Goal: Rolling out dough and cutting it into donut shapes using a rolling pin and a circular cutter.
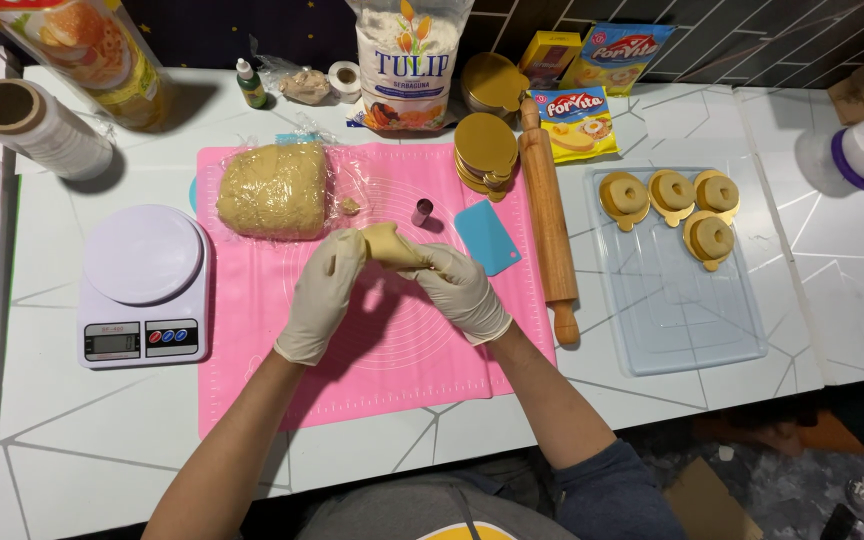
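The piece of dough [390,243] is held above the pink mat [252,380], over the mat's upper middle, between both gloved hands. The left hand [322,295] is closed around the piece's left end, fingers curled over it. The right hand [462,290] is closed on the right end, fingertips pinching the dough.

Handling, as a judgement: the piece looks soft, light and pliable, likely to deform or tear if pulled. It is best gripped at its two ends with the fingertips, under light pressure.

On the mat's upper left lies the large dough block [274,190] in clear wrap. Near the mat's upper middle stands a small metal cutter [422,211], with a blue scraper [487,237] just beside it. A rolling pin [548,222] lies along the mat's right edge. Left of the mat sits a kitchen scale [144,285]. Right of the mat, a clear tray [682,310] carries ring-shaped dough pieces on gold discs [667,195].
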